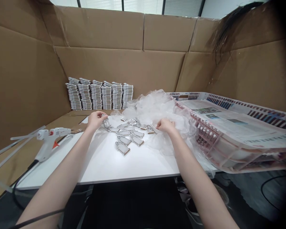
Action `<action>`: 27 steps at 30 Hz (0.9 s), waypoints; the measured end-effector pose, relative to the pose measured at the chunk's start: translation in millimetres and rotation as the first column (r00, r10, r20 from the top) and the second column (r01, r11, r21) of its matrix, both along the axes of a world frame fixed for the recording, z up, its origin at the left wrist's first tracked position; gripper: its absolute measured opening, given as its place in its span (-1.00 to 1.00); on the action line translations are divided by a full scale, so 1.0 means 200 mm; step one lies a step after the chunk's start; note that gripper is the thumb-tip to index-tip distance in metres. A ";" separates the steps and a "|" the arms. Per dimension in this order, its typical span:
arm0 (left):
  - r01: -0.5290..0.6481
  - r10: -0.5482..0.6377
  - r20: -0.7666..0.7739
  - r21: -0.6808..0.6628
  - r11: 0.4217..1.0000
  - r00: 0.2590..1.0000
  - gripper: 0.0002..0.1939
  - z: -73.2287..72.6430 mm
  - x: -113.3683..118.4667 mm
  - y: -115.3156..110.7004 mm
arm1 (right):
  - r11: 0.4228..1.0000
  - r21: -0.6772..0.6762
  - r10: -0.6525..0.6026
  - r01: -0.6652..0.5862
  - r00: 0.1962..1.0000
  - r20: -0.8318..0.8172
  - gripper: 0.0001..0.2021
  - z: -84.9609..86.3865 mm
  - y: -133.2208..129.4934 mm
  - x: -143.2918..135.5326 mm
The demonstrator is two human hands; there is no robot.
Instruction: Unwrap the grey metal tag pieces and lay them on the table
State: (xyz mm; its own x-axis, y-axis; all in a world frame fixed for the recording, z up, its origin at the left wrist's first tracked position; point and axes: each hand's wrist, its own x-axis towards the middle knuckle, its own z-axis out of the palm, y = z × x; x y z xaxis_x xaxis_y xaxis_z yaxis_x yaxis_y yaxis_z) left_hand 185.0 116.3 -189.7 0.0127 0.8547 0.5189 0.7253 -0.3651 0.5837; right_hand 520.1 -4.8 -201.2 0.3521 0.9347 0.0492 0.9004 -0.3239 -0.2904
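Observation:
Several flat grey arch-shaped pieces (124,140) lie spread on the white table (133,165). At their left end, my left hand (96,120) pinches one grey arch-shaped piece (105,121) between thumb and fingers. My right hand (166,125) is closed at the edge of a heap of thin translucent white bags (157,105); what its fingers hold is too small to make out. Small dark-and-white patterned pieces (149,128) lie just left of my right hand, and more of them sit behind the grey ones.
Tall stacks of thin pieces (96,95) stand along the back. A white glue gun (47,143) with an orange part and a cable is at the left. A pink-and-white basket (207,140) holds printed sheets at the right. Cardboard walls (105,63) surround the table.

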 end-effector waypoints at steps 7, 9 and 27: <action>0.007 -0.011 0.057 0.063 0.998 0.998 -0.66 0.02 0.02 -0.02 | 1.000 -0.015 0.013 -0.013 1.000 0.017 -0.84 -0.01 0.01 0.01; 0.032 -0.038 0.081 0.073 0.997 0.996 -0.66 0.02 0.04 -0.03 | 0.999 0.038 0.003 -0.002 1.000 -0.009 -0.81 -0.01 0.01 0.01; 0.443 -0.434 0.316 0.046 0.895 0.844 -0.65 0.02 0.19 -0.16 | 0.754 0.656 0.259 -0.014 0.925 -0.278 -0.72 0.04 0.02 -0.03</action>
